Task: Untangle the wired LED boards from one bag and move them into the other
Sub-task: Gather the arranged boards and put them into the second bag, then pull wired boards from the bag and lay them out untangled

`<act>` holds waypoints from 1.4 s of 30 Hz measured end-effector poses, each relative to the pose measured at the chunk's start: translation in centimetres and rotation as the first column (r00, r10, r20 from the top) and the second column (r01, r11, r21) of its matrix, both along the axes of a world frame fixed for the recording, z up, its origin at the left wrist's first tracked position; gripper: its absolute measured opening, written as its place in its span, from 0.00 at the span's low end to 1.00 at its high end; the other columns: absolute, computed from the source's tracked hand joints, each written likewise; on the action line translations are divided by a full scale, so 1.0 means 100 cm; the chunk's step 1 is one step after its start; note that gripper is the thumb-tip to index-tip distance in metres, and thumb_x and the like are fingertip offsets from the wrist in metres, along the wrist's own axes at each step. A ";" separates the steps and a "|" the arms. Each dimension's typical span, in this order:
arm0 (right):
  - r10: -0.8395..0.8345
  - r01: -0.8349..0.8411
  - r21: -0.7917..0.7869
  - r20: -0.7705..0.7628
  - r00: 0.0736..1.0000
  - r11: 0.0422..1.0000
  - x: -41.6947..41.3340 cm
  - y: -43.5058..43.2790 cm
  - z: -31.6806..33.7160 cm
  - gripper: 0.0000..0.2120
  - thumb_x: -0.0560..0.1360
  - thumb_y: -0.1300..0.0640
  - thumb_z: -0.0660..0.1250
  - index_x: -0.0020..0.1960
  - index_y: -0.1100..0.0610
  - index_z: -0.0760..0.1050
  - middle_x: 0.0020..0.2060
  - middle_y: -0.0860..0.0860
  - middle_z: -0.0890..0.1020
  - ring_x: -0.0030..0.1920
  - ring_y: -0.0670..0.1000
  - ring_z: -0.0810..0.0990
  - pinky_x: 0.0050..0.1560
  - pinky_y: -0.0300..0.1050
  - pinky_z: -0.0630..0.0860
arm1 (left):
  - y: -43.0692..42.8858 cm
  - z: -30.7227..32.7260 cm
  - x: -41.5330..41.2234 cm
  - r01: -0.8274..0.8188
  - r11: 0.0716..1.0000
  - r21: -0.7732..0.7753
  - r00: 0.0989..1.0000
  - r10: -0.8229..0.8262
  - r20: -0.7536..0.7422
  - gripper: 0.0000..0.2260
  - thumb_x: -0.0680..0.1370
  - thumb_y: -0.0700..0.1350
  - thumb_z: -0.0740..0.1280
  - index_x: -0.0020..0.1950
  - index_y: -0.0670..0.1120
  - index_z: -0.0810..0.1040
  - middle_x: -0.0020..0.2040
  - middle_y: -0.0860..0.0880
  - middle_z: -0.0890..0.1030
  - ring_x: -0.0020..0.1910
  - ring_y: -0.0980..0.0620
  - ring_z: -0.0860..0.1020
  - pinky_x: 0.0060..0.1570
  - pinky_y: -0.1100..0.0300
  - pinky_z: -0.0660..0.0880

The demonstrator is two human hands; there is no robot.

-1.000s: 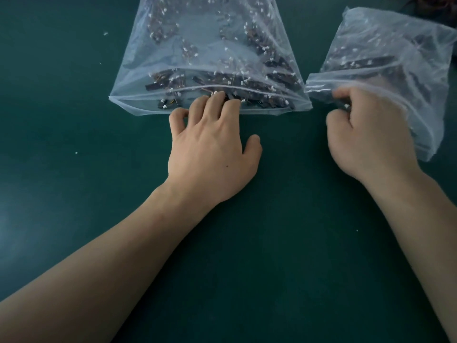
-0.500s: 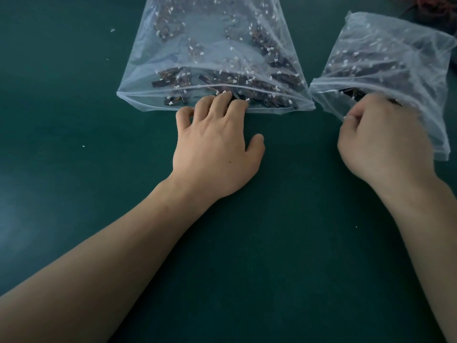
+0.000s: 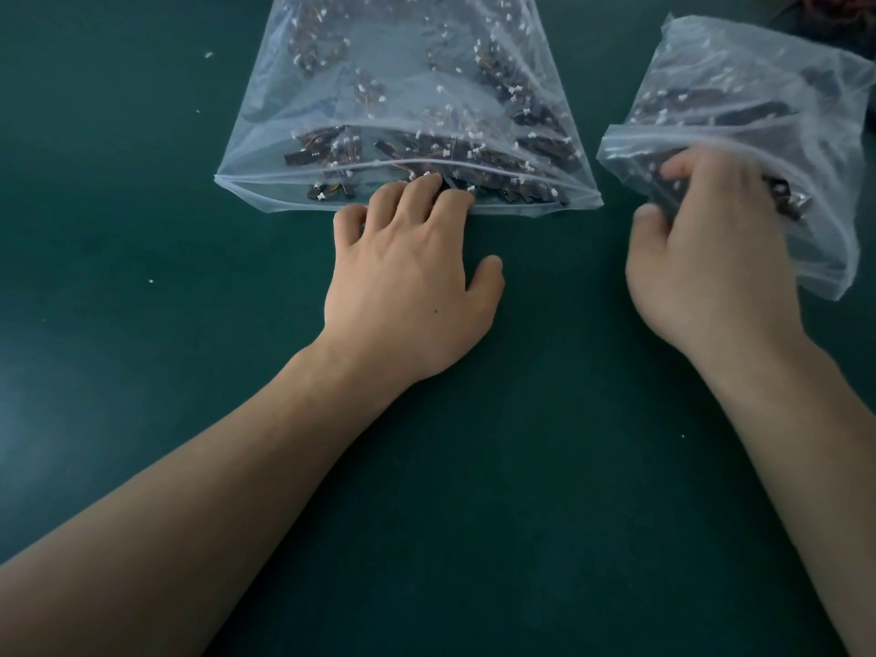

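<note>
The larger bag (image 3: 403,64) lies left of the smaller bag (image 3: 758,78) on the table (image 3: 142,419)
Both hold wired LED boards (image 3: 535,149); left hand (image 3: 407,282) rests at the larger bag's mouth, right hand (image 3: 711,277) at the smaller bag's mouth

Large clear thin-plastic zip bag (image 3: 398,87): glossy, wrinkled film. Smaller clear plastic bag (image 3: 758,101): same crinkled sheen. Dark green surface (image 3: 474,467): smooth, matt, faint sheen.
</note>
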State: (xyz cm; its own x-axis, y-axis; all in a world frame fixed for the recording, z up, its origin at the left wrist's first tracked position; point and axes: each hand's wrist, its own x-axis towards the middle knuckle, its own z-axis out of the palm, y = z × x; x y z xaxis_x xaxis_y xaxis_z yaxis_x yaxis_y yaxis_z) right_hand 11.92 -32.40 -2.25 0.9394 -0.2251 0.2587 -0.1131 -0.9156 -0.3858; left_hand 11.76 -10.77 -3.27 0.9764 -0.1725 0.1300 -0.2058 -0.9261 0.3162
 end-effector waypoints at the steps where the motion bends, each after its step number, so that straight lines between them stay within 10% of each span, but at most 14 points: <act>1: 0.018 -0.018 -0.021 -0.023 1.000 1.000 -0.002 0.003 -0.001 0.17 0.84 0.55 0.63 0.71 0.60 0.69 0.69 0.57 0.73 0.65 0.57 0.75 0.60 0.48 0.70 | 0.000 0.000 0.000 0.001 1.000 0.003 1.000 -0.001 -0.001 0.25 0.82 0.60 0.60 0.76 0.51 0.69 0.77 0.51 0.68 0.78 0.47 0.62 0.74 0.49 0.52; 15: 0.040 -0.079 -0.229 -0.169 0.985 0.970 -0.009 0.015 0.000 0.28 0.81 0.41 0.62 0.71 0.61 0.70 0.68 0.62 0.74 0.71 0.65 0.70 0.73 0.62 0.65 | 0.000 0.002 0.000 0.013 1.000 0.022 1.000 -0.013 -0.028 0.26 0.82 0.60 0.60 0.78 0.51 0.68 0.80 0.50 0.66 0.80 0.46 0.60 0.75 0.47 0.53; 19: 0.297 -0.289 -0.082 0.127 0.946 0.954 -0.013 0.040 0.000 0.12 0.80 0.51 0.66 0.56 0.59 0.77 0.54 0.56 0.76 0.58 0.58 0.75 0.61 0.53 0.73 | -0.003 0.003 -0.004 0.016 0.999 0.049 0.999 -0.015 -0.038 0.25 0.81 0.59 0.59 0.77 0.51 0.68 0.82 0.48 0.63 0.81 0.45 0.59 0.76 0.46 0.53; 26: 0.440 -0.442 0.137 0.040 0.897 0.887 0.024 0.074 -0.001 0.04 0.80 0.52 0.64 0.47 0.49 0.74 0.31 0.44 0.76 0.34 0.47 0.76 0.38 0.52 0.76 | 0.000 0.002 -0.009 0.024 0.998 -0.051 1.000 -0.025 -0.007 0.21 0.81 0.47 0.57 0.74 0.51 0.70 0.77 0.53 0.70 0.79 0.50 0.63 0.74 0.52 0.56; 32: 0.393 -0.411 0.362 0.127 0.911 0.837 -0.007 0.055 -0.004 0.06 0.78 0.57 0.63 0.42 0.52 0.70 0.27 0.46 0.74 0.27 0.50 0.74 0.27 0.51 0.70 | -0.003 -0.001 -0.016 0.040 0.999 0.028 0.994 -0.037 -0.099 0.25 0.84 0.49 0.54 0.82 0.47 0.62 0.85 0.46 0.57 0.85 0.45 0.51 0.83 0.50 0.47; 42: 0.364 -0.367 0.256 0.063 0.929 0.894 -0.012 0.055 -0.007 0.05 0.78 0.56 0.65 0.44 0.50 0.71 0.24 0.43 0.71 0.24 0.48 0.72 0.24 0.44 0.66 | -0.006 -0.009 -0.018 0.030 0.998 0.051 0.997 -0.027 -0.072 0.26 0.83 0.49 0.57 0.80 0.44 0.66 0.84 0.43 0.62 0.84 0.41 0.57 0.82 0.43 0.56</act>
